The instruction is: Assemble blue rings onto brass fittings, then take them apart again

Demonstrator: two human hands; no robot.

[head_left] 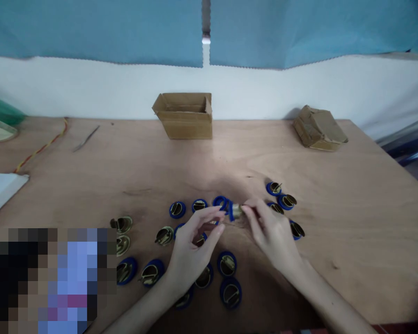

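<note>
Between the fingertips of my right hand [270, 229] is a small round brass fitting with a blue ring [234, 211], tipped on its side above the table. My left hand [198, 236] is just left of it, thumb and fingers apart. Its fingertips are close to the blue ring; I cannot tell whether they touch. A loose blue ring [219, 202] lies behind my hands. Several similar brass fittings with blue rings lie around, such as one in front [231, 293] and another to the right [287, 201]. Brass fittings without visible blue rings [164, 235] lie to the left.
An open cardboard box [190, 125] stands at the back by the white wall. A crumpled cardboard box [319, 130] is at the back right. A twisted red-and-yellow wire [43, 147], a thin metal tool [87, 138] and a white box [3, 190] are on the left. The lower left is pixelated.
</note>
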